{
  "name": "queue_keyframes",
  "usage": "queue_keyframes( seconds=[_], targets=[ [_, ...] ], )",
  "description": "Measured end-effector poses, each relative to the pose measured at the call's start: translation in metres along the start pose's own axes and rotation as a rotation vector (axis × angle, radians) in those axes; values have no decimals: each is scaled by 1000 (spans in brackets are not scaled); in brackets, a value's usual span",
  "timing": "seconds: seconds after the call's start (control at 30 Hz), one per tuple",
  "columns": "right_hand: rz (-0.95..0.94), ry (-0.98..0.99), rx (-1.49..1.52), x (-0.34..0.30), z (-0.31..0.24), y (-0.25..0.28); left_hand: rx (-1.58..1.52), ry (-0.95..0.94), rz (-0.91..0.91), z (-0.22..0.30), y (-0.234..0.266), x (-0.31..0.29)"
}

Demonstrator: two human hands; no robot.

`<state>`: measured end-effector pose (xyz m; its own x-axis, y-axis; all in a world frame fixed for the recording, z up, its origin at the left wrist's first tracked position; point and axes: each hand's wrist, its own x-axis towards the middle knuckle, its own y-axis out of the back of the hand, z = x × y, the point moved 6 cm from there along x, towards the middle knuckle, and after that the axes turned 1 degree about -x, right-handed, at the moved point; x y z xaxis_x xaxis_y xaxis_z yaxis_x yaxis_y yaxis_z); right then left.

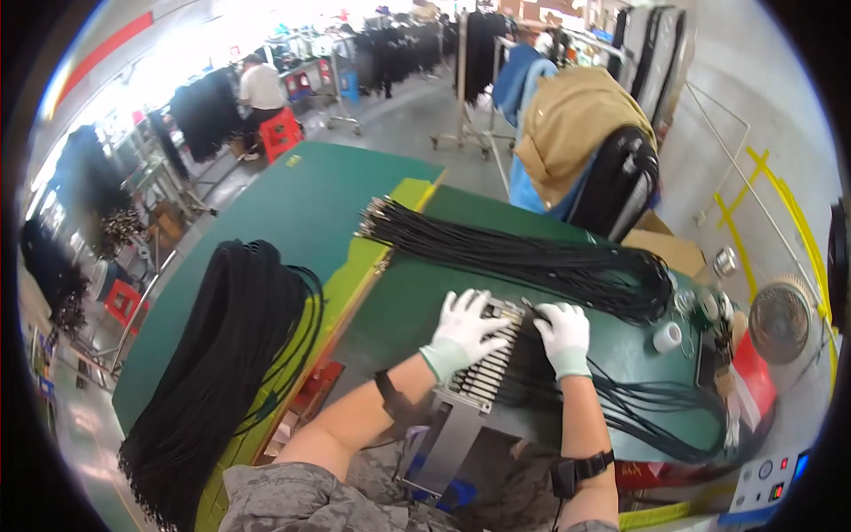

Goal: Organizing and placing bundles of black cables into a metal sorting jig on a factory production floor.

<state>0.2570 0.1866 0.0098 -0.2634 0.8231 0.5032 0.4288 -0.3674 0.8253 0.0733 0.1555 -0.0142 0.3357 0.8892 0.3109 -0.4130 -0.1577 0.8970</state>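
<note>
A metal fixture (480, 377) with a row of slots stands at the table's near edge, and several black cables lie side by side in it. Along its left side rests my left hand (463, 330), in a white glove, fingers stretched out and thumb reaching across the slots. Just right of the fixture, my gloved right hand (565, 337) pinches the end of a black cable (529, 305) between thumb and fingers. From the fixture the black cables (651, 399) pass under my right hand and loop out to the right.
A long bundle of black cables (523, 257) lies across the green table (355, 173) beyond my hands. Another thick black bundle (226, 328) hangs over the left side. White thread spool (667, 336), fan (780, 319) and control box (769, 483) are at right. Someone (263, 89) sits farther back.
</note>
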Motion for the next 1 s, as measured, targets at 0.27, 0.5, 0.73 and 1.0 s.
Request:
queue_keyframes(
  seconds=[0.27, 0.5, 0.73, 1.0],
  targets=[
    [-86, -147, -123, -4, 32, -10, -90, 12, 63, 5, 1, 1],
    [0, 96, 178, 4, -11, 17, -430, 131, 176, -14, 5, 7],
    [-72, 149, 212, 0, -29, 3, -488, 70, 133, -17, -3, 7],
    [-187, 218, 241, -4, -42, -2, -430, 70, 134, -11, 1, 3]
  ],
)
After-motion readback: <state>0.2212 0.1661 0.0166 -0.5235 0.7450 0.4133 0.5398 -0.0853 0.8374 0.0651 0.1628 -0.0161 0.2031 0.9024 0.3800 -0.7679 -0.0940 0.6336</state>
